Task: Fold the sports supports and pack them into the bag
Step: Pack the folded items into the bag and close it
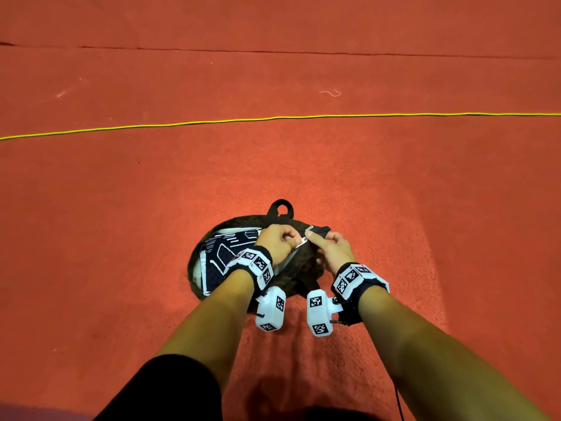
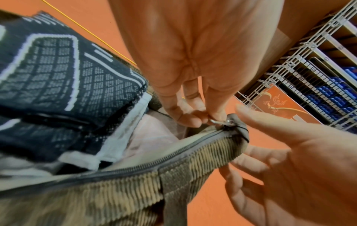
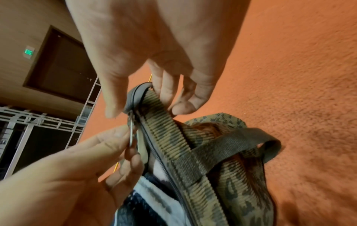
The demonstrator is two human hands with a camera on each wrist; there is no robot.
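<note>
Supports [image 1: 223, 259] lay inside the bag [image 2: 119, 191], left hand [image 1: 277, 240] pinching its zipper pull [image 2: 219, 122], right hand [image 1: 332, 249] gripping the fabric beside it.

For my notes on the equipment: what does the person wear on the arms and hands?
The forearms and hands are bare. Each wrist carries a black band with white blocks printed with black square codes: left wrist band, right wrist band. A white camera box with similar codes hangs under each.
</note>
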